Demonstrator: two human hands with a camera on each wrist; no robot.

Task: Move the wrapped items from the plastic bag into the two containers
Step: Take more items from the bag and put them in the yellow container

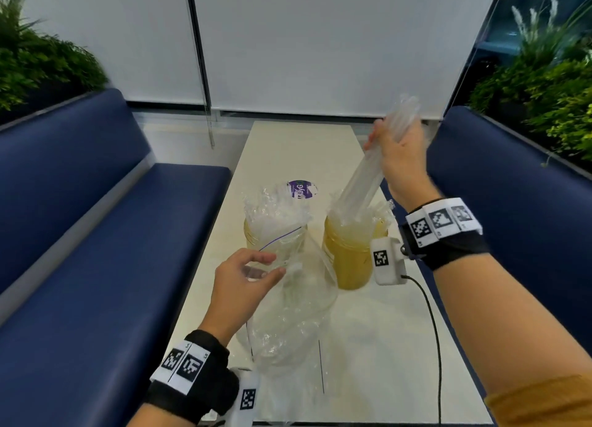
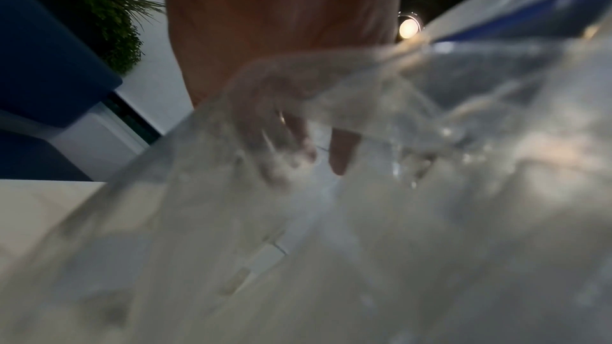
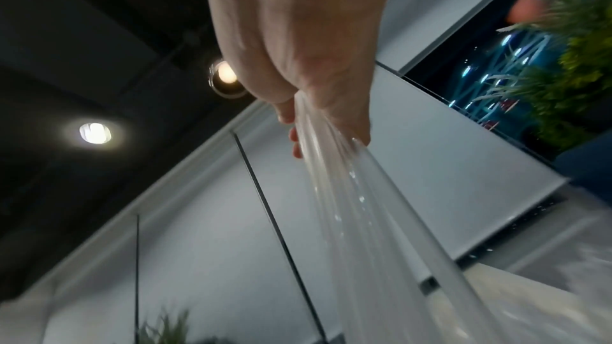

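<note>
Two yellowish containers stand mid-table: the left container (image 1: 256,234) and the right container (image 1: 349,260), both bristling with clear-wrapped straws. My right hand (image 1: 398,157) grips a bundle of wrapped straws (image 1: 362,183) high above the right container; the bundle's lower ends reach into that container's mouth. In the right wrist view the bundle (image 3: 357,219) runs down from my curled fingers (image 3: 291,117). My left hand (image 1: 246,276) pinches the rim of the crumpled clear plastic bag (image 1: 294,317), which stands in front of the containers. Seen from the left wrist, the bag (image 2: 364,219) fills the view and veils my fingers (image 2: 281,140).
The narrow white table (image 1: 368,346) runs between two navy benches (image 1: 96,234). A purple round lid or sticker (image 1: 302,189) lies behind the left container. A black cable (image 1: 432,330) trails from my right wrist camera. Plants flank both sides; white blinds close the far end.
</note>
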